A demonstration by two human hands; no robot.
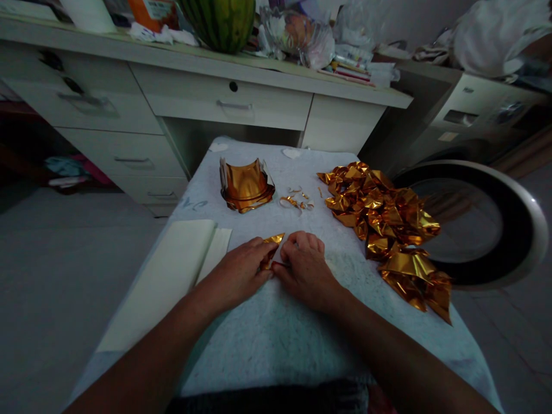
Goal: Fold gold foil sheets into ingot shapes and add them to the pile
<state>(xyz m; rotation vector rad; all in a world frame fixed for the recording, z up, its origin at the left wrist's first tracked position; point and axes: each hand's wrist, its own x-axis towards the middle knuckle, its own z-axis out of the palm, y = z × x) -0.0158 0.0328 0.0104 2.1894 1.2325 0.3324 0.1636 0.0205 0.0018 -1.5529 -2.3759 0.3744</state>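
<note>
In the head view, my left hand (pixel 246 265) is closed on a small piece of gold foil paper (pixel 275 238), with a pointed end showing above the fingers. Close beside it, my right hand (pixel 304 264) has curled fingers. A thin reddish thing (pixel 280 264) shows by the right fingertips, mostly hidden. Beyond my hands stands a stack of gold foil sheets (pixel 245 183), curved upward at the sides. Small gold and pale scraps (pixel 297 201) lie to its right. A heap of folded, crumpled-looking gold foil pieces (pixel 379 207) covers the right side of the table.
The cloth-covered table (pixel 259 339) bears folded pale paper (pixel 166 279) on its left. A white drawer desk (pixel 215 95) stands behind, with a watermelon (pixel 219 23) on top. The round open door (pixel 530 230) of a washing machine (pixel 466 109) is close to the table's right edge.
</note>
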